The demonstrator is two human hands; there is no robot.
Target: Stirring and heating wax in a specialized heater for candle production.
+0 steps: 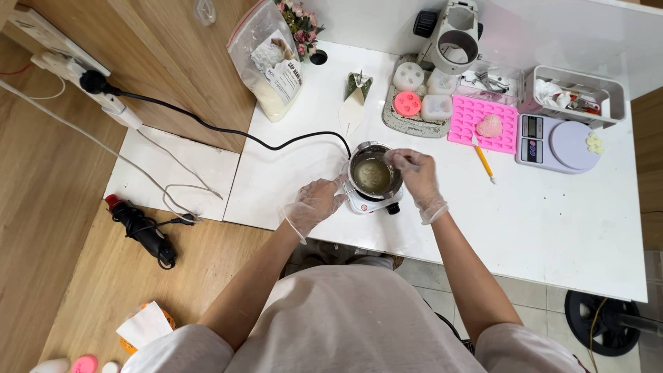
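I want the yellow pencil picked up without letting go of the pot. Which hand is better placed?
Probably the right hand: it hovers over the metal pot's rim, on the side where the yellow pencil lies. The left hand steadies the pot from the far side.

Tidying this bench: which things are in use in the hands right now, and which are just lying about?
In use:
metal pot
small hotplate
left hand, at the pot's side
right hand, over the pot's rim

Lying about:
pink mould tray
kitchen scale
yellow pencil
powder bag
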